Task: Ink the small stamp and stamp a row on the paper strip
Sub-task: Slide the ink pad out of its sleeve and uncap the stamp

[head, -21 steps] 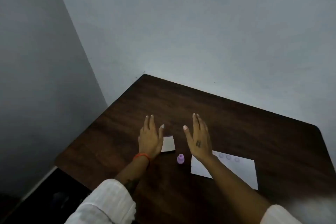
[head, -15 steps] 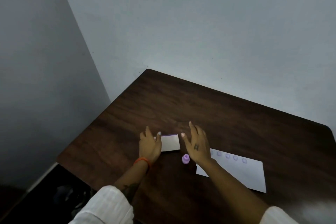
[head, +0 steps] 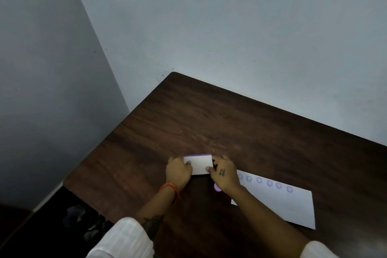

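Note:
A small white ink pad box (head: 200, 164) with a purple far edge lies on the dark wooden table (head: 240, 123). My left hand (head: 178, 172) grips its left end, thumb on the lid. My right hand (head: 224, 173) grips its right end with the fingertips. The small purple stamp (head: 217, 188) stands just below my right hand, mostly hidden by it. The white paper strip (head: 280, 201) lies to the right, with a row of several purple round prints along its far edge.
The table sits in a corner between two pale walls. Its left edge (head: 88, 163) drops to a dark floor with a dim object (head: 83, 218) on it. White sleeves cover both of my upper forearms.
Both hands came down from hovering with spread fingers and closed onto the two ends of the ink pad box. The view moved closer and tilted down.

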A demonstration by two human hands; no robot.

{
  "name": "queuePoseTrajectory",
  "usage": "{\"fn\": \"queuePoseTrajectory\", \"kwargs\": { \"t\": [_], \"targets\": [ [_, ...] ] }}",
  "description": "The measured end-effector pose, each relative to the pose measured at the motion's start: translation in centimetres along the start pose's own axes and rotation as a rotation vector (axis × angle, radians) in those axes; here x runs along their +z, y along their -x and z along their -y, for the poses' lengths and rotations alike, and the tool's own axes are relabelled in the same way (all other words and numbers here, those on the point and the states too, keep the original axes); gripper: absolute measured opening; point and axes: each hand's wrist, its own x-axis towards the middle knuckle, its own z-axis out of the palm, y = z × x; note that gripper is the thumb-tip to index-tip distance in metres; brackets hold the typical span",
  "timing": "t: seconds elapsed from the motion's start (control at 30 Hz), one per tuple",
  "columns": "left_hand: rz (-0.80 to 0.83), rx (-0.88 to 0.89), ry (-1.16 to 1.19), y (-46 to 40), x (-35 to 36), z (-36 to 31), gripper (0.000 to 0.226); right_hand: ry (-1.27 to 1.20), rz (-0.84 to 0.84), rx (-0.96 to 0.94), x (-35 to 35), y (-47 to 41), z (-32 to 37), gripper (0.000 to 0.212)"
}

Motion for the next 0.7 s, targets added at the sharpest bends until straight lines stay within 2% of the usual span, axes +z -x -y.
{"fn": "queuePoseTrajectory", "kwargs": {
  "t": [0.33,0.53,0.7],
  "targets": [
    [-0.124,-0.015,0.057,1.3,-2.1,0.4,0.048,-0.032,-0.16,-0.12,0.2,0.8,2.5,0.046],
    [-0.23,-0.058,0.116,3.0,-4.9,4.1,0.052,-0.098,-0.066,-0.223,2.8,2.2,5.6,0.05],
    [-0.218,-0.104,0.102,4.5,-4.8,7.6,0.054,-0.113,0.068,-0.225,5.5,4.2,5.8,0.057]
  ]
}}
